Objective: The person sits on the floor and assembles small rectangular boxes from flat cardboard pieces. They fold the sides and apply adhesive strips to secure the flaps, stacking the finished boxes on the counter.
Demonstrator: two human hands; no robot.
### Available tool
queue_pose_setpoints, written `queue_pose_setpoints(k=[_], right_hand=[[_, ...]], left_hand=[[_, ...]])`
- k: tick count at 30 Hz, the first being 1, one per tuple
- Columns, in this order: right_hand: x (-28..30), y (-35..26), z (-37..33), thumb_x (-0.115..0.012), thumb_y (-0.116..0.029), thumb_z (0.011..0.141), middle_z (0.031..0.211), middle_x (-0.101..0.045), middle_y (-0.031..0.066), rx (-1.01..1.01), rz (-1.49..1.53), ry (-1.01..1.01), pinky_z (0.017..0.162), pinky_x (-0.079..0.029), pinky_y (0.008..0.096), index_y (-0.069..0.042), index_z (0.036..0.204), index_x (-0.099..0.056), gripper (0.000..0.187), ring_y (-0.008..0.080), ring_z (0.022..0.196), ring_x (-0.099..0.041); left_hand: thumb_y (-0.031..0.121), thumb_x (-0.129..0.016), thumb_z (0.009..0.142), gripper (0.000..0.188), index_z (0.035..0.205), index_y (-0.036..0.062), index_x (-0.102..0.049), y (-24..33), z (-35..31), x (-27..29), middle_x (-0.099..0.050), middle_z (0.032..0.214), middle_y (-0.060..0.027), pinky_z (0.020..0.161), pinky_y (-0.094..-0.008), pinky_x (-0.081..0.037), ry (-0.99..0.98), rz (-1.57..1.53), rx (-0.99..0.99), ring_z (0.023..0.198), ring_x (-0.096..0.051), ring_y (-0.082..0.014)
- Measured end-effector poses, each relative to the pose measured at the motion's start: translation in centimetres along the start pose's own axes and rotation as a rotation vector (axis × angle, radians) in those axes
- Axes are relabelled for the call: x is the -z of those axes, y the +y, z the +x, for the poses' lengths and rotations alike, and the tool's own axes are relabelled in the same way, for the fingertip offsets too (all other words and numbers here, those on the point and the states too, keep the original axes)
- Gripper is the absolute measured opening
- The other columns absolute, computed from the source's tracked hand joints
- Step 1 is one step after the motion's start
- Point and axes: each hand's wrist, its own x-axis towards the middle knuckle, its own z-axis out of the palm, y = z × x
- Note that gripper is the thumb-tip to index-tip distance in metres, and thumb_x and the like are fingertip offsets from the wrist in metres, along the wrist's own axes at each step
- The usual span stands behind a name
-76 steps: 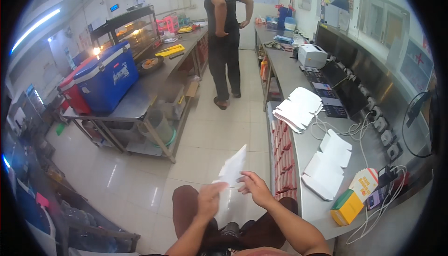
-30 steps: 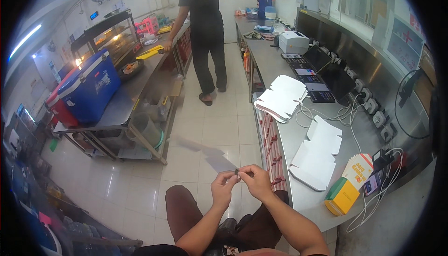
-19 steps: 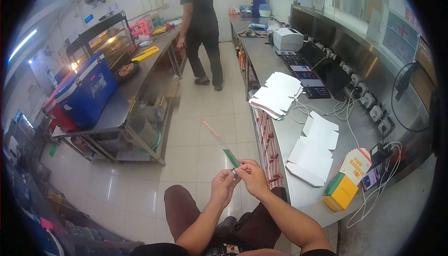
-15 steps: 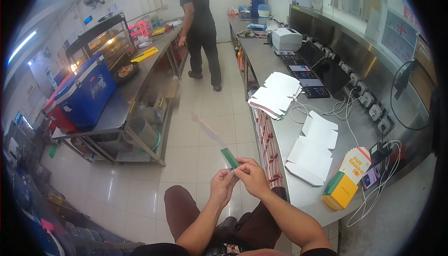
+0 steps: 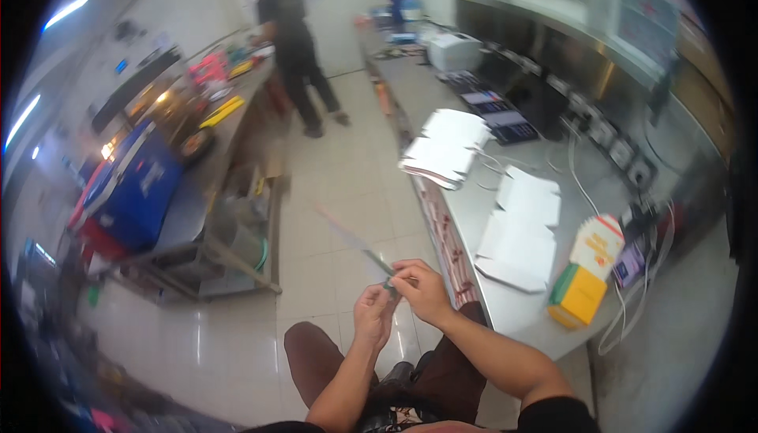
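Note:
Above my lap, both hands meet at the near end of a thin, see-through strip [image 5: 379, 262] with a green band and a reddish far end. It points away and to the left, and looks like a plastic sleeve or packet, but blur hides its exact kind. My left hand [image 5: 373, 314] is closed on its lower end. My right hand [image 5: 421, 289] pinches the green part just beside it, fingertips almost touching the left ones. What lies between the fingertips is hidden.
The steel counter [image 5: 513, 318] at right bears stacked white cardboard blanks [image 5: 446, 149], one unfolded blank [image 5: 519, 232], a yellow-green box [image 5: 579, 300], a phone [image 5: 629, 266] and white cables. A blue cooler [image 5: 138, 188] stands on the left table. Another person [image 5: 292, 46] stands far off.
The view has tilted and blurred slightly. The strip has turned in my fingers, so its green band looks narrower. The far person has shifted left, an arm now reaching toward the left counter.

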Motion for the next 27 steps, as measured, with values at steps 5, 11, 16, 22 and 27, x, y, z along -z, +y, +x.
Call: queue_pose_setpoints(k=[5, 11, 16, 22, 27], right_hand=[[0.0, 1.4, 0.1, -0.071, -0.019, 0.091, 0.125, -0.062, 0.0175, 0.043, -0.087, -0.066, 0.095, -0.052, 0.0373, 0.001, 0.095, -0.072, 0.021, 0.0275, 0.111, -0.064], [0.3, 1.3, 0.0, -0.071, -0.021, 0.090, 0.129, -0.062, 0.0171, 0.043, -0.060, -0.098, 0.095, -0.050, 0.0378, -0.001, 0.089, -0.071, 0.021, 0.0289, 0.111, -0.064], [0.4, 0.5, 0.0, -0.071, -0.021, 0.091, 0.129, -0.063, 0.0191, 0.077, -0.055, -0.108, 0.094, -0.052, 0.0396, 0.000, 0.087, -0.070, 0.021, 0.0311, 0.108, -0.066], [0.4, 0.4, 0.0, -0.071, -0.019, 0.090, 0.127, -0.064, 0.0192, 0.134, -0.033, -0.072, 0.090, -0.053, 0.0398, 0.000, 0.085, -0.070, 0.020, 0.0315, 0.102, -0.067], [0.3, 0.0, -0.2, -0.070, -0.016, 0.085, 0.118, -0.066, 0.0189, 0.136, -0.022, -0.053, 0.085, -0.054, 0.0387, 0.001, 0.079, -0.069, 0.018, 0.0317, 0.096, -0.069]], left_hand=[[0.013, -0.069, 0.099, 0.016, 0.104, 0.0049, -0.057, 0.1, -0.1, 0.0, -0.065, 0.113, -0.0118, 0.109, -0.0443, -0.047, -0.021, 0.077, -0.046, 0.112, -0.062, -0.0236], [0.019, -0.064, 0.103, 0.033, 0.126, 0.0017, -0.049, -0.2, 0.2, -1.3, -0.059, 0.128, -0.0167, 0.113, -0.0418, -0.045, -0.093, 0.093, -0.082, 0.126, -0.057, -0.0254], [0.013, -0.058, 0.105, 0.028, 0.129, 0.0014, -0.049, 0.0, 0.8, -0.3, -0.057, 0.132, -0.0170, 0.105, -0.0312, -0.054, -0.114, -0.013, -0.065, 0.121, -0.061, -0.0218], [0.006, -0.050, 0.106, 0.023, 0.128, -0.0014, -0.052, 1.1, 0.9, -0.5, -0.056, 0.133, -0.0199, 0.106, -0.0323, -0.054, -0.160, -0.113, 0.002, 0.124, -0.060, -0.0243], [0.010, -0.048, 0.106, 0.028, 0.131, -0.0012, -0.046, 0.8, 1.5, 1.2, -0.054, 0.134, -0.0212, 0.111, -0.0370, -0.049, -0.156, 0.037, -0.033, 0.127, -0.056, -0.0262]])
